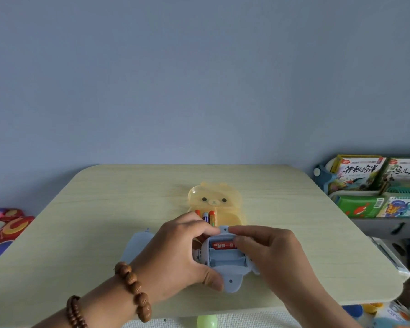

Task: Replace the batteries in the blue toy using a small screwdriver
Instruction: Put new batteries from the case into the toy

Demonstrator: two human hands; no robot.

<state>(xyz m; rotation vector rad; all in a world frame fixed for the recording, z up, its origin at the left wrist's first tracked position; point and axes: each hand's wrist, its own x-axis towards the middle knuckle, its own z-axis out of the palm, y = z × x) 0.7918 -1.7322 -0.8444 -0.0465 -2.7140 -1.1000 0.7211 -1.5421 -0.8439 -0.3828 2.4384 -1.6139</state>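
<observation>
Nearest the camera, at about 6 o'clock on the pale wood table, the blue toy lies belly-up with its battery bay open. One red-labelled battery sits in the far slot, and the near slot looks empty. The left hand is closed around the toy's left side, thumb pinning the near edge. The right hand has its fingertips curled on the battery's right end — pressing or prying, can't tell which. I'd keep the toy pinned flat and push the cell against its spring end before tipping it. Further out at 12 o'clock, a yellow bear-face case holds spare batteries. No screwdriver in sight.
</observation>
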